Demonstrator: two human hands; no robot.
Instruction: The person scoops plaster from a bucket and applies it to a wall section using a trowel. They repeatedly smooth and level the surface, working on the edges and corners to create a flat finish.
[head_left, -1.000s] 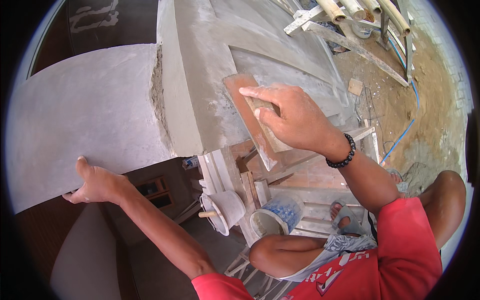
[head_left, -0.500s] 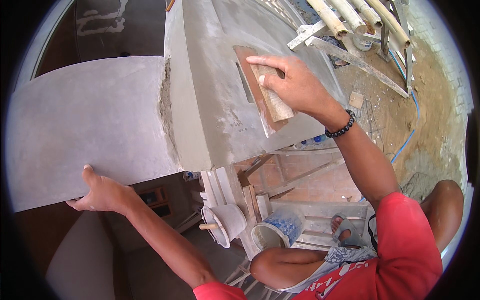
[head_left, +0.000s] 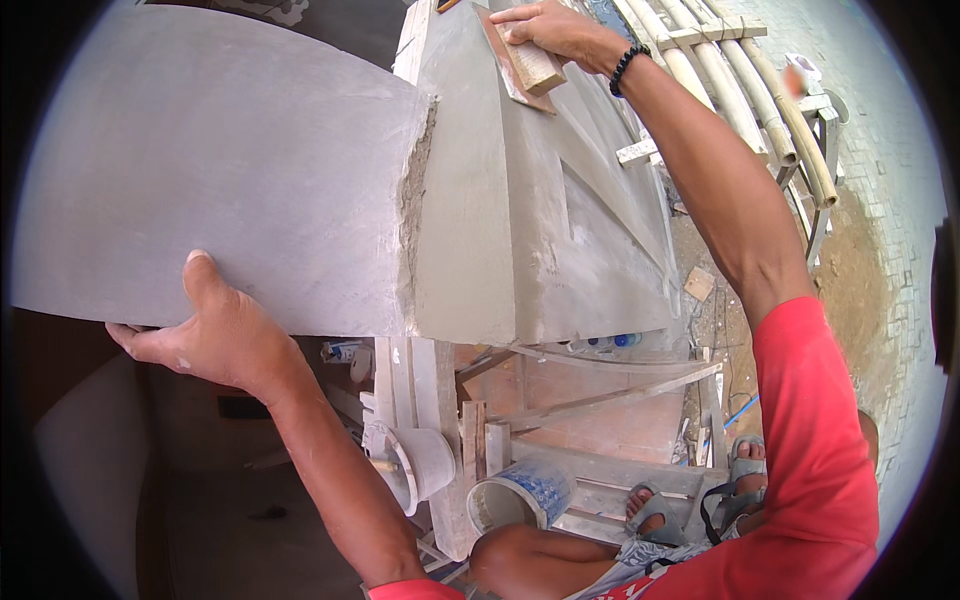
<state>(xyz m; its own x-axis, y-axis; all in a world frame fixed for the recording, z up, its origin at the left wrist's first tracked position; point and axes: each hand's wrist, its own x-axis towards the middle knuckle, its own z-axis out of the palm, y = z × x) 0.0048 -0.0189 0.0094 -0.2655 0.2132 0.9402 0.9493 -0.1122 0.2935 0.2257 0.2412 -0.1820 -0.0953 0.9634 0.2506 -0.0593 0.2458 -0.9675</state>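
My right hand [head_left: 575,38] is closed around the wooden block handle of a plastering float [head_left: 538,72]. The float's flat brown face lies against the far part of a grey plastered ledge [head_left: 462,225], and a smear of pale plaster shows along its edge. A shallow slot-like recess is in the ledge's right face, nearer to me. My left hand [head_left: 220,325] grips the near edge of a broad smooth grey slab [head_left: 225,165], thumb on top and fingers curled under, their tips partly hidden. A rough, broken strip of mortar [head_left: 413,215] runs between slab and ledge.
Below the ledge, a white pail [head_left: 425,465] and a blue-and-white bucket [head_left: 540,495] stand by wooden planks [head_left: 610,470] near my feet. Bamboo poles [head_left: 740,95] rest on a frame at the far right. A dark drop opens under the slab at left.
My right hand has carried the float away from me along the ledge, uncovering the recess. My left hand still grips the slab's edge. The whole view has shifted.
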